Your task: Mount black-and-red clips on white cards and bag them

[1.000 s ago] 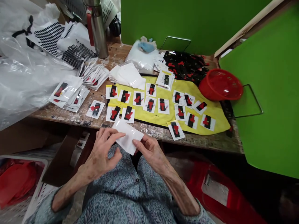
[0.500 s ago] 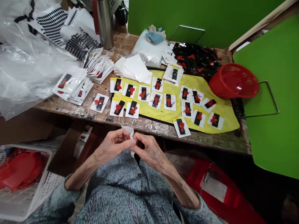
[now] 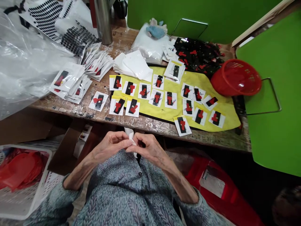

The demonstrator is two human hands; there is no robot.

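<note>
My left hand (image 3: 111,145) and my right hand (image 3: 150,148) meet in front of my body, just below the table's front edge. Both pinch a small, thin white sleeve (image 3: 129,133), bent between the fingertips. Whether it is paper or a bag, and whether anything is inside, I cannot tell. On a yellow cloth (image 3: 162,116) beyond my hands lie several white cards, each with a black strip and a red tab; one such card (image 3: 98,101) is on bare wood to the left. A stack of blank white sleeves (image 3: 135,65) rests behind them.
Filled packets (image 3: 68,83) are piled at left near a big clear plastic bag (image 3: 30,62). A steel flask (image 3: 103,22), a heap of black and red pieces (image 3: 199,56) and a tilted red basket (image 3: 235,78) stand farther back. A white crate (image 3: 35,201) is low at left.
Both hands still pinch the white sleeve, with fingers slightly shifted and the sleeve more folded. The whole view has tilted a little, moving the table items slightly upward.
</note>
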